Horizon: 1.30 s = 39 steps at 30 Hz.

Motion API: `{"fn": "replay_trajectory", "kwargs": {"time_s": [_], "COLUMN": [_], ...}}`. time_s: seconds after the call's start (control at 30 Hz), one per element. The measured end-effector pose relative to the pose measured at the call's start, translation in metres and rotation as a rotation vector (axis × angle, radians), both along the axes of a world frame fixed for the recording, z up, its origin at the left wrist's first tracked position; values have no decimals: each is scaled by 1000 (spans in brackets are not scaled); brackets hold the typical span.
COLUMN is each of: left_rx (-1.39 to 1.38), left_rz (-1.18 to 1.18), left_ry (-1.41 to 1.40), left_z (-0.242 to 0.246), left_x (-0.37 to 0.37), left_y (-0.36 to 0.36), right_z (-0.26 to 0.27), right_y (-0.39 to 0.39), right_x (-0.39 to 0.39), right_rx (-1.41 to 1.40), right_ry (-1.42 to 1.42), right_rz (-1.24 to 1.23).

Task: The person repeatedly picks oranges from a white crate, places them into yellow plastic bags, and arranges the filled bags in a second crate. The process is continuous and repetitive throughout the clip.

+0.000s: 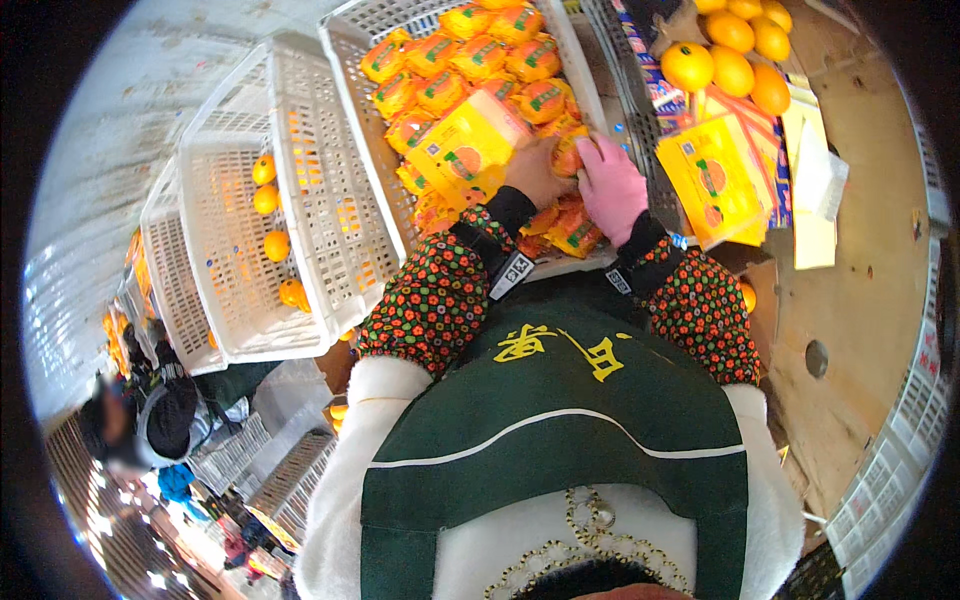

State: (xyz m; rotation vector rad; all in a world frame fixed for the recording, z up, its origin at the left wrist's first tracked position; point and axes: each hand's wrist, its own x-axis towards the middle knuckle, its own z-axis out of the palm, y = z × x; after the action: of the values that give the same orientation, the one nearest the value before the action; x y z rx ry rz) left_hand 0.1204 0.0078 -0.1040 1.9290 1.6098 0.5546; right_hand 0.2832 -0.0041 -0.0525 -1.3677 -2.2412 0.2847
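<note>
A wrapped orange (568, 152) sits between my two hands, over the near part of a white plastic crate (362, 142). My left hand (536, 172), bare, grips it from the left, fingers partly hidden. My right hand (613, 184), in a pink glove, closes on its right side. Against my left hand lies a yellow printed wrapper sheet (457, 161) with a picture of an orange; whether that hand also holds it I cannot tell. Several wrapped oranges (480, 57) fill the crate in rows around and below the hands.
To the right, a pile of yellow wrappers (709, 176) lies on a brown board (847, 315), beside loose unwrapped oranges (731, 69). Another white crate (247, 292) with a few oranges stands left. A person (161, 420) is at the far left.
</note>
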Motion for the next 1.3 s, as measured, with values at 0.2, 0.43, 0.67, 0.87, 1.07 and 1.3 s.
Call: {"fn": "replay_trajectory", "kwargs": {"time_s": [0.2, 0.43, 0.67, 0.87, 1.07, 1.3], "left_rx": [21, 43, 171, 449, 344, 185], "left_rz": [-36, -5, 276, 658, 893, 697], "left_ry": [-35, -25, -175, -70, -36, 34], "left_z": [10, 84, 154, 175, 161, 142], "left_x": [-19, -40, -96, -165, -215, -250], "left_y": [-19, -99, -184, -273, -319, -311], "right_z": [13, 15, 6, 9, -24, -38], "right_y": [13, 52, 81, 54, 62, 70], "right_x": [-21, -81, -94, -84, -85, -85], "right_rx": [-131, -439, -316, -311, -249, -353], "right_ry": [-274, -284, -419, -408, -400, -230], "right_rz": [89, 93, 177, 172, 193, 100]}}
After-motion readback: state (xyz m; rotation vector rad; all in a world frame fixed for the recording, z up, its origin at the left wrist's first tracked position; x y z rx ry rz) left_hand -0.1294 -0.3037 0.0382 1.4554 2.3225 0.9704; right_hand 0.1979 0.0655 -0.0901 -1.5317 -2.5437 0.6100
